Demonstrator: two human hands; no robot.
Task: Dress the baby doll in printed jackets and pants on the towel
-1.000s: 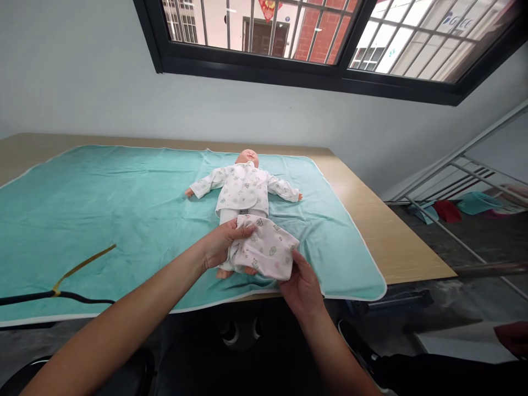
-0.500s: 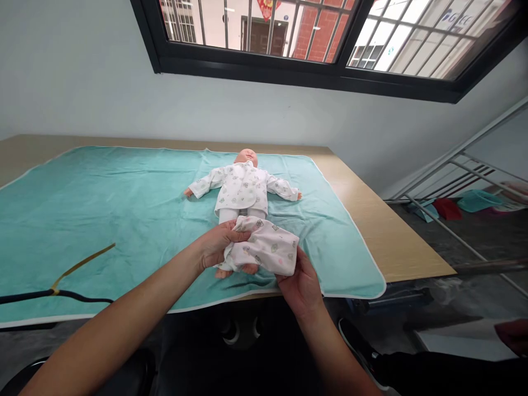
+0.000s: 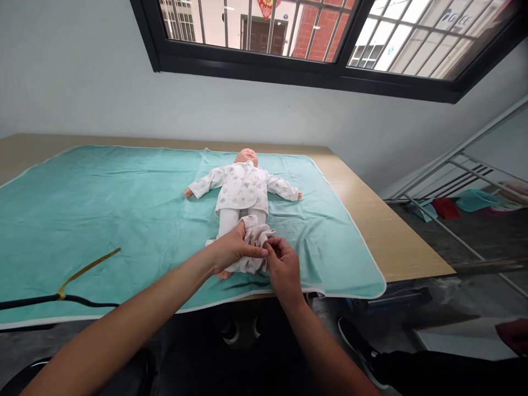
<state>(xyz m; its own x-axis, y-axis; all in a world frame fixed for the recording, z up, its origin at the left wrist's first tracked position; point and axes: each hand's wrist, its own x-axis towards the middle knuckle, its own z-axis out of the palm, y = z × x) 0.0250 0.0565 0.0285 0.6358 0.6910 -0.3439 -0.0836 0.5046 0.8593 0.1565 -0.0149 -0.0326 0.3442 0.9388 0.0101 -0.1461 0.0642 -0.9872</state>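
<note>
A baby doll (image 3: 242,187) in a white printed top lies on its back on a teal blanket (image 3: 124,209), head toward the wall. A pair of small pink printed trousers (image 3: 254,235) is bunched up over the doll's lower legs. My left hand (image 3: 231,248) pinches the bunched cloth from the left, above one bare foot. My right hand (image 3: 282,264) grips the same cloth from the right, and the fingertips of both hands nearly meet.
The blanket covers a wooden table (image 3: 383,231) set against a grey wall under a barred window. A black cable with a yellow strap (image 3: 78,275) lies on the blanket at the left. A metal rack (image 3: 466,181) stands to the right, with coloured items on the floor behind it.
The trousers were spread wide between my hands; now they are gathered into a tight bunch over the doll's legs. My right hand moved left and up toward my left hand.
</note>
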